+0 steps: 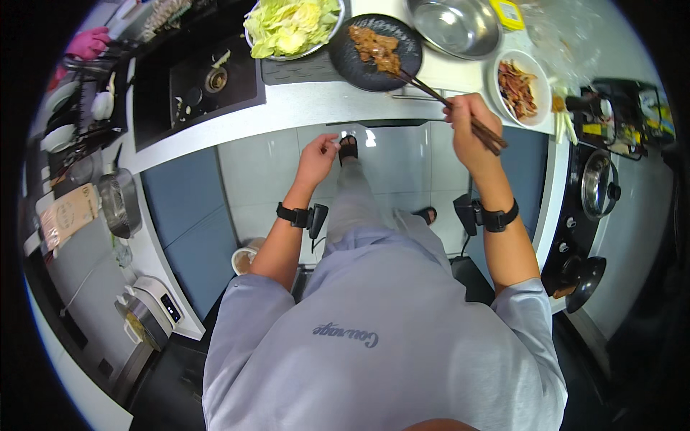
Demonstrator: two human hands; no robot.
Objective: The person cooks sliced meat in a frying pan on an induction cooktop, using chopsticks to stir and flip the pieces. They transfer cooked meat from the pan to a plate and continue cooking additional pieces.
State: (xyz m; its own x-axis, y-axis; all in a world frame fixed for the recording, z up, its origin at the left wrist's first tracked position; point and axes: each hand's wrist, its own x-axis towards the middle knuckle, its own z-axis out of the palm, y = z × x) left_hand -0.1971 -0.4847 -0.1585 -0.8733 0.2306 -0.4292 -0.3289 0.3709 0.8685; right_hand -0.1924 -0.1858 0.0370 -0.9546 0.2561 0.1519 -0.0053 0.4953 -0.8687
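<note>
My right hand [474, 129] grips a pair of dark chopsticks [431, 92], whose tips touch cooked, sauce-coated meat pieces [377, 47] on a round black plate [345, 67]. In front of the counter edge, my left hand [319, 159] hangs in the air with fingers loosely bent, holding nothing. A bowl of torn cabbage leaves [291, 24] stands left of the plate. To its right are a steel mixing bowl [455, 27] and a white bowl [545, 89] with reddish-brown strips of food [517, 91]. Both wrists wear black straps with small devices.
A dark sink [232, 89] with food scraps around its drain lies at the left. A steel rod-like thing [412, 97] is near the counter edge. Green stalks [563, 126] lie at the right corner, and a glass-lidded pan [595, 183] sits on the right-hand stove.
</note>
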